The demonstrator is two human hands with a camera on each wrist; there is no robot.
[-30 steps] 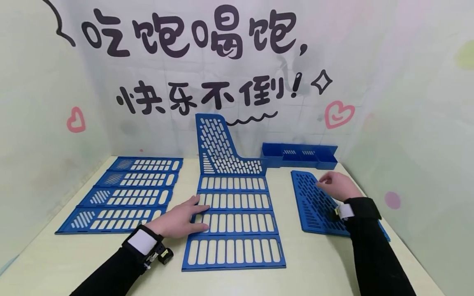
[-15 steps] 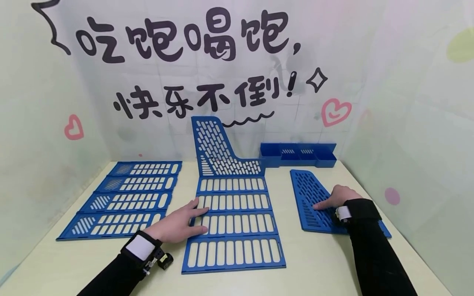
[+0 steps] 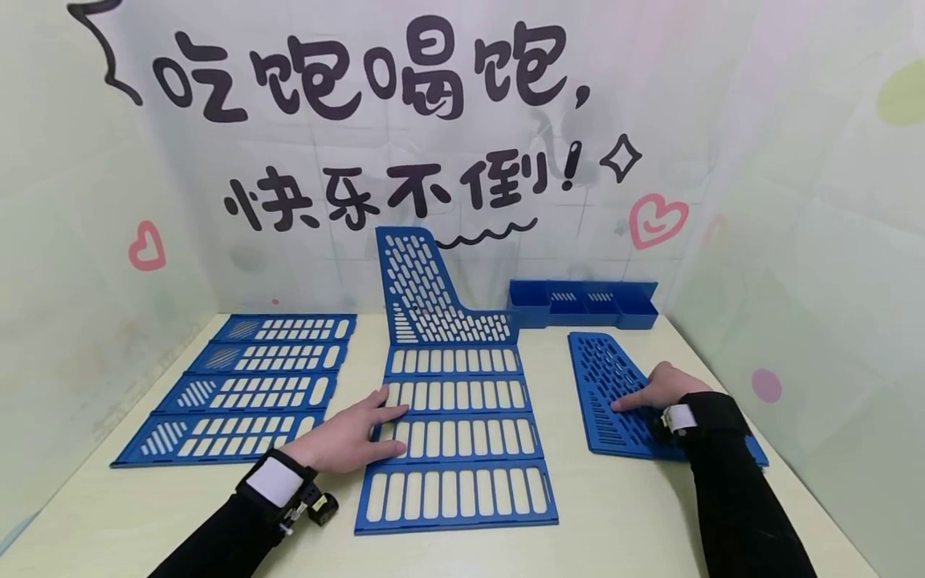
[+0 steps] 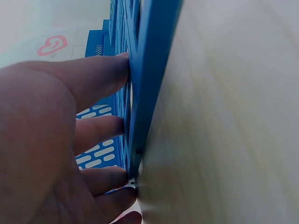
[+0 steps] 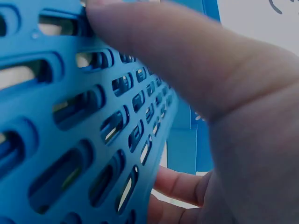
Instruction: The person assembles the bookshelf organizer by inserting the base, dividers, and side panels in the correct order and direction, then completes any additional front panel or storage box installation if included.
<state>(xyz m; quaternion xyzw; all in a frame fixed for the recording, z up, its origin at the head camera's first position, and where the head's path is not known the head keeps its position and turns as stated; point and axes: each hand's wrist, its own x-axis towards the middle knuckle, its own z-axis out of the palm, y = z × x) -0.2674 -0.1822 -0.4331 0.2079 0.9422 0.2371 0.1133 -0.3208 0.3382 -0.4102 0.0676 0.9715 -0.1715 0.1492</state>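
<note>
My left hand (image 3: 354, 433) rests with spread, nearly straight fingers on the left edge of the middle column of blue slotted panels (image 3: 457, 491). The left wrist view shows its fingertips against the panels' face. At the right, my right hand (image 3: 661, 389) grips a blue perforated L-shaped file-rack side panel (image 3: 603, 385) by its slanted edge. In the right wrist view the thumb (image 5: 154, 37) presses on the perforated face (image 5: 84, 112), and the other fingers go behind the edge. More blue plastic shows through its holes. A matching side panel (image 3: 426, 293) stands upright behind the middle column.
Several blue panels (image 3: 238, 401) with slots and a hand hole lie in a column at the left. A blue compartment tray (image 3: 581, 305) sits at the back right against the printed backdrop (image 3: 347, 144). Walls close in the table (image 3: 607, 522) left and right.
My right hand has come down from above the side panel's upper edge to a thumb-and-finger grip on it. The left hand has stayed in place on the middle panels.
</note>
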